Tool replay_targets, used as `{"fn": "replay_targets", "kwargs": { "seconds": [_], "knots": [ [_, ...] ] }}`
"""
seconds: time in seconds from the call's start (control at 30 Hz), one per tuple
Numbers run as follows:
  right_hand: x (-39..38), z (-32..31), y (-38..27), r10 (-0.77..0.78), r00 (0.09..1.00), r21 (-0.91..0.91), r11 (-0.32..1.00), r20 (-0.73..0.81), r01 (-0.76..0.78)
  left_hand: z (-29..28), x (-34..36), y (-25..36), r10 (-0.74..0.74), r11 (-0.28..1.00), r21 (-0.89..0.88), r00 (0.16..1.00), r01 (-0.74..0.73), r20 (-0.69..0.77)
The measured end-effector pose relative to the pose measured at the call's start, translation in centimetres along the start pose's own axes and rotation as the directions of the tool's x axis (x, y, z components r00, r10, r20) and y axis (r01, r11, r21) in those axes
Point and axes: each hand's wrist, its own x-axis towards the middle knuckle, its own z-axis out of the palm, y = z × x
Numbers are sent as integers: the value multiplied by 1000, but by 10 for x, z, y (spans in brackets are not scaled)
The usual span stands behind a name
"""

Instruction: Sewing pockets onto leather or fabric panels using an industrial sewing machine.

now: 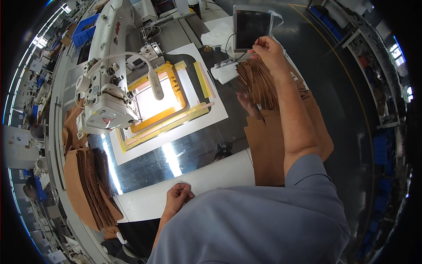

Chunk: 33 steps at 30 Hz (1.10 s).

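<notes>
My right hand (269, 52) is raised at the lower right corner of a dark screen (251, 30) in a light frame. Its fingers are bent with the tips close together; whether anything is between them is too small to make out. Under that forearm lie stacks of brown leather-like pieces (266, 147), some fanned like pleats. My left hand (177, 194) rests curled on the white front strip (220, 177) of the table, and what it holds, if anything, is hidden. Ahead of it, a white sewing machine head (107, 103) stands over a yellow-edged frame (160, 121) on a white sheet.
Another brown stack (88, 187) hangs over the table's left side. White crumpled paper or cloth (218, 35) lies left of the screen, with a dark cable nearby. A blue bin (85, 31) stands at the far left. Shelving (369, 61) lines the aisle on the right.
</notes>
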Motion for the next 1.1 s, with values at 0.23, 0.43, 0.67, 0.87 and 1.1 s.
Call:
{"fn": "replay_targets", "kwargs": {
  "seconds": [0.23,0.43,0.67,0.87,1.1],
  "knots": [
    [4,-55,38,93,977,-24,995,-192,-99,1,1,3,-20,999,25,1000,21,-15],
    [5,-109,70,205,821,261,963,-533,-71,1,2,-2,-8,1000,-19,1000,8,-11],
    [-10,-72,57,-158,923,-423,906,-351,-6,-2,5,-2,-10,1000,-1,1000,10,-6],
    [-19,5,45,-350,929,-763,568,118,310,-3,4,-1,-15,999,30,1000,15,-10],
    [-21,38,65,-279,907,-823,395,316,409,5,-3,3,-2,998,-59,998,-2,-57]
  ]
}}
